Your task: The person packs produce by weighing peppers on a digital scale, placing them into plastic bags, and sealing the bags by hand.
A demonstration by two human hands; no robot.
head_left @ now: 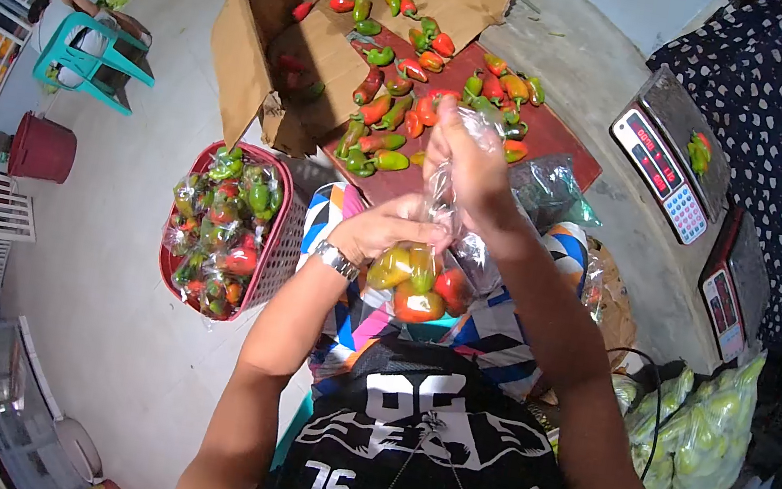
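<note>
A clear plastic bag of red, orange and green peppers [419,287] hangs over my lap. My left hand [391,232], with a watch on the wrist, is closed around the bag's neck just above the peppers. Higher up, my right hand [474,164] grips the bag's gathered top, thumb raised. The plastic between both hands looks stretched and bunched. Beyond them, loose red and green peppers [393,113] lie spread on a reddish board [565,159] and on a torn cardboard box [240,35]. Beside my right forearm sits more clear plastic [553,190].
On the left stands a pink basket [286,219] full of bagged peppers. Two digital scales [661,163] are to the right, one with a pepper [699,154] on it. Bags of green produce [702,433] sit at lower right. A person is near a teal chair [87,47].
</note>
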